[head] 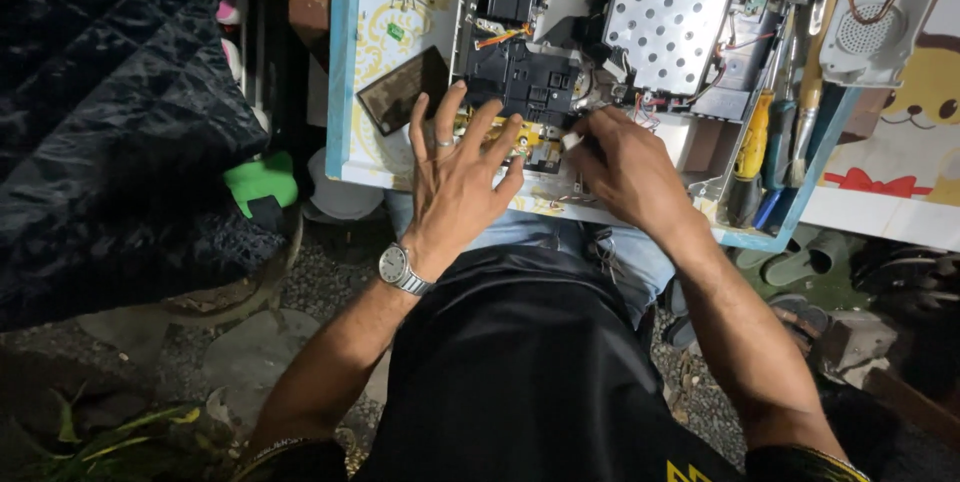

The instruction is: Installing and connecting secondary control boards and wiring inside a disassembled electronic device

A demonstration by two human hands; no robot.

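An opened electronic device lies on a small painted table, its black parts, a yellow part and a perforated metal shield exposed. My left hand, with a ring and a wristwatch, rests flat with spread fingers on the device's near edge, over the yellow part. My right hand has its fingers curled and pinches a small white piece beside the yellow part.
Screwdrivers and a brush lie at the table's right end next to a white speaker part. A dark flat plate sits left of the device. Black quilted cloth fills the left; sandals and gravel lie below.
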